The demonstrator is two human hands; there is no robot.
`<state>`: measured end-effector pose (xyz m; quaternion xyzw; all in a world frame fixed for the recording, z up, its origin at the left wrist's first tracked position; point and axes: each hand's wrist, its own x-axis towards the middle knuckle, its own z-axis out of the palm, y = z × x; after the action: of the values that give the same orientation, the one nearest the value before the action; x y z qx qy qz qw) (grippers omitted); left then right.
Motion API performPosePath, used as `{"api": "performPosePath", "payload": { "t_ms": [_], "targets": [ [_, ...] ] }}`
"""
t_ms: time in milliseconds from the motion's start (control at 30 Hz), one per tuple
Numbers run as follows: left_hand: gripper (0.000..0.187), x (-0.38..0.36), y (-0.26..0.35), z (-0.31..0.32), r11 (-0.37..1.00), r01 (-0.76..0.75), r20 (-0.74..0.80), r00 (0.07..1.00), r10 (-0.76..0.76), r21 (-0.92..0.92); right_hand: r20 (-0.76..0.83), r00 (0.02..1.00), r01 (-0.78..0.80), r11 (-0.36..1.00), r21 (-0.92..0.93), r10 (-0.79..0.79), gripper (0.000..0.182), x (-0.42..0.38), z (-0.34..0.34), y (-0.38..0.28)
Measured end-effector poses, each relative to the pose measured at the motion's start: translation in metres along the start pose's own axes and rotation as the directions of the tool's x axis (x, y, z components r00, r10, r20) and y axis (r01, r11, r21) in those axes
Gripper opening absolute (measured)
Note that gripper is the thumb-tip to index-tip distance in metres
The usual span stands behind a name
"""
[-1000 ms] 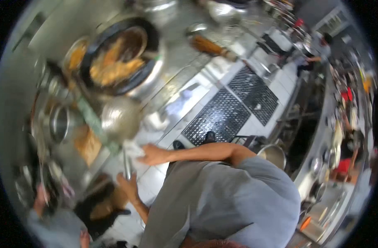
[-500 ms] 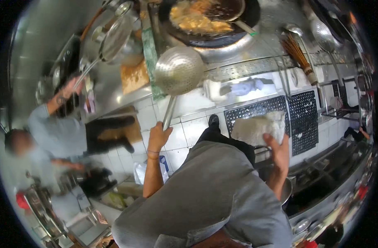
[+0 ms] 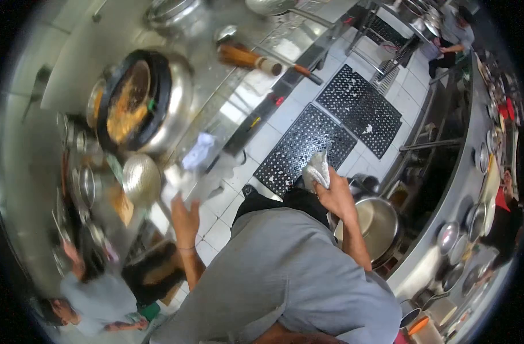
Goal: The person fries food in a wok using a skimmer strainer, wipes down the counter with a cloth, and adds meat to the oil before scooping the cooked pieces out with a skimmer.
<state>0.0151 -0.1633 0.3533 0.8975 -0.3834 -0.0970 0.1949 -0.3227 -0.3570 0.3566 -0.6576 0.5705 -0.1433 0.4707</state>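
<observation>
My left hand (image 3: 186,222) is beside the handle of a perforated skimmer (image 3: 141,180), whose bowl rests at the stove's edge. Its blurred fingers look spread, with no grip on the handle that I can make out. My right hand (image 3: 336,198) is closed around a folded whitish cloth (image 3: 317,171), held over the floor mat. On the stove, a dark wok (image 3: 105,127) holds orange-yellow food (image 3: 124,117) in dark oil. A strainer with a green-marked handle lies in the wok.
A bamboo brush (image 3: 239,56) lies on the stove counter. A crumpled bluish cloth (image 3: 198,151) is at its edge. Black perforated mats (image 3: 308,146) cover part of the tiles. A large steel pot (image 3: 382,221) stands right. A co-worker (image 3: 98,301) is at lower left, another person (image 3: 454,40) farther off.
My view has swung to the right. My left hand, earlier wrapped round the skimmer handle, now appears loosened beside it. The cloth in my right hand now looks more bunched.
</observation>
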Motion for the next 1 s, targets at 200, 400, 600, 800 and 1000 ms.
{"api": "performPosePath", "payload": {
  "t_ms": [200,400,600,800,1000],
  "targets": [
    [0.043,0.034,0.147,0.054,0.853,-0.396,0.324,0.802,0.502,-0.341,-0.252,0.959,0.142,0.989,0.039,-0.128,0.025,-0.007,-0.054,0.020],
    [0.070,0.067,0.251,0.100,0.675,-0.463,0.552,0.389,0.738,-0.575,-0.232,0.935,0.283,0.959,0.029,-0.269,0.034,0.017,-0.074,0.014],
    [0.110,0.117,0.324,0.163,0.546,-0.291,0.514,0.184,0.838,-0.786,-0.068,0.933,0.360,0.924,0.132,-0.354,0.041,0.075,-0.113,-0.022],
    [0.055,0.190,0.392,0.169,0.581,0.144,0.595,0.073,0.801,-0.801,-0.072,0.919,0.393,0.912,0.122,-0.386,0.033,0.162,-0.170,-0.058],
    [0.044,0.259,0.415,0.176,0.665,-0.006,0.635,0.290,0.716,-0.747,-0.104,0.979,0.202,0.924,0.325,-0.177,0.025,0.255,-0.215,-0.070]
  ]
}}
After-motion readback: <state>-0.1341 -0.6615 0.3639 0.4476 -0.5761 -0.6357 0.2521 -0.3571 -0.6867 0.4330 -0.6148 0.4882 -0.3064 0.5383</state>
